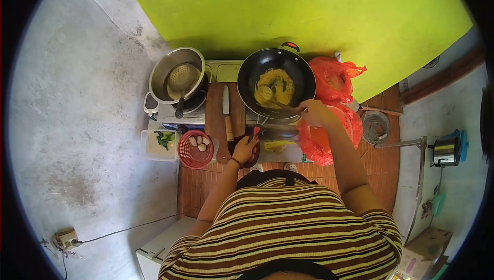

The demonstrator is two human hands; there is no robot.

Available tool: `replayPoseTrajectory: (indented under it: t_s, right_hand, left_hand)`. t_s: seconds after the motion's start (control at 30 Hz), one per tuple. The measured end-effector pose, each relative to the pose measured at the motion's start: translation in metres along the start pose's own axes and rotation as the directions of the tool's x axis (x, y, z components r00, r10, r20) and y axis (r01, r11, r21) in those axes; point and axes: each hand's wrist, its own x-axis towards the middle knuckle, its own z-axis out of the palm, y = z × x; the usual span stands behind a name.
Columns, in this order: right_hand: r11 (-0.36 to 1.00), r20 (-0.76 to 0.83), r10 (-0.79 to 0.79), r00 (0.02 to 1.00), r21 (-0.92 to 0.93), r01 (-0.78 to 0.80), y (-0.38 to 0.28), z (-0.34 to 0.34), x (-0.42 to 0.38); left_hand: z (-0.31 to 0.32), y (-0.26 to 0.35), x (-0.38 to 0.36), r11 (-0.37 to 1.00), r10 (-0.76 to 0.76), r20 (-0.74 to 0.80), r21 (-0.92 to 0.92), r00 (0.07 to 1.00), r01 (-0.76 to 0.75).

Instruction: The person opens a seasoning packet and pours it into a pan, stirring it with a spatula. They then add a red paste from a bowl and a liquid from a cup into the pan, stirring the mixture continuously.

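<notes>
A black wok (248, 72) sits on the stove with a yellow-orange paste (286, 81) spread over its bottom. My left hand (244, 150) is closed around the wok's red and black handle (256, 131). In my right hand (315, 112) is a wooden spatula (282, 105), its shaft crossing the wok's near rim and its head down in the paste. Left of the wok, a knife (226, 102) with a wooden handle lies on a brown cutting board (213, 111).
A metal pot (157, 78) holding a skimmer (181, 77) stands at left. Below it are a clear container (150, 149) with greens and a red basket (188, 160) with several pale pieces. Red plastic bags (329, 76) crowd the wok's right side, near a wire basket (376, 127).
</notes>
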Motion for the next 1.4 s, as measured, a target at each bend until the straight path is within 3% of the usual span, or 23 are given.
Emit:
replayPoseTrajectory:
  t_s: [0.07,0.17,0.27,0.47,0.57,0.67,0.77,0.87,0.97,1.07,1.17,1.27,1.37,1.4]
  right_hand:
    - [0.992,-0.031,0.102,0.994,-0.069,-0.104,0.007,-0.009,-0.005]
    - [0.918,-0.337,-0.289,0.896,-0.363,0.159,0.045,0.001,0.018]
    - [0.889,-0.379,-0.295,0.877,-0.446,0.106,0.02,-0.018,0.013]
    - [0.639,-0.27,-0.213,0.939,-0.766,-0.075,0.012,-0.044,0.024]
    - [0.612,-0.234,-0.335,0.913,-0.791,0.022,-0.003,-0.057,-0.007]
    - [0.7,-0.163,-0.388,0.907,-0.692,0.175,-0.003,-0.065,-0.014]
    - [0.69,-0.246,-0.404,0.881,-0.715,0.116,-0.005,-0.063,-0.007]
    - [0.644,-0.309,-0.279,0.909,-0.762,-0.062,0.004,-0.055,0.011]
    - [0.691,-0.18,-0.279,0.943,-0.72,0.067,0.007,-0.061,0.002]
    - [0.783,0.002,-0.315,0.949,-0.565,0.262,0.01,-0.069,-0.001]
    - [0.817,-0.181,-0.402,0.898,-0.514,0.262,0.009,-0.062,-0.002]
    - [0.685,-0.181,-0.251,0.951,-0.728,0.042,-0.009,-0.064,-0.009]
    - [0.741,0.032,-0.15,0.988,-0.658,0.134,-0.011,-0.069,-0.008]
    - [0.79,0.021,-0.239,0.971,-0.578,0.207,-0.009,-0.066,-0.009]
  left_hand:
    - [0.001,0.001,-0.001,1.0,0.007,-0.002,0.011,1.0,-0.007]
    - [0.0,-0.001,0.0,1.0,0.018,0.005,0.012,1.0,-0.018]
    - [0.0,-0.001,-0.001,0.999,0.043,0.008,0.018,0.999,-0.043]
    - [-0.002,-0.001,0.0,1.0,0.025,0.012,0.012,1.0,-0.025]
    - [0.001,0.004,-0.004,0.999,0.021,-0.003,0.036,1.0,-0.021]
    - [-0.001,0.001,-0.001,0.999,0.015,0.009,0.043,1.0,-0.015]
    - [-0.001,0.0,0.0,0.999,0.02,0.012,0.041,1.0,-0.021]
    - [-0.003,-0.005,0.004,1.0,0.019,0.026,0.0,0.999,-0.019]
    - [-0.003,-0.002,0.003,1.0,0.018,0.029,0.022,0.999,-0.019]
    - [-0.002,-0.002,0.002,0.999,0.022,0.026,0.037,0.999,-0.023]
    - [-0.002,-0.002,0.002,1.0,0.01,0.019,0.012,1.0,-0.011]
    - [-0.002,-0.001,0.002,1.0,0.023,0.025,0.006,0.999,-0.024]
    - [-0.002,-0.002,0.003,1.0,0.007,0.028,0.013,1.0,-0.008]
    - [-0.002,-0.002,0.003,1.0,0.011,0.027,0.017,1.0,-0.012]
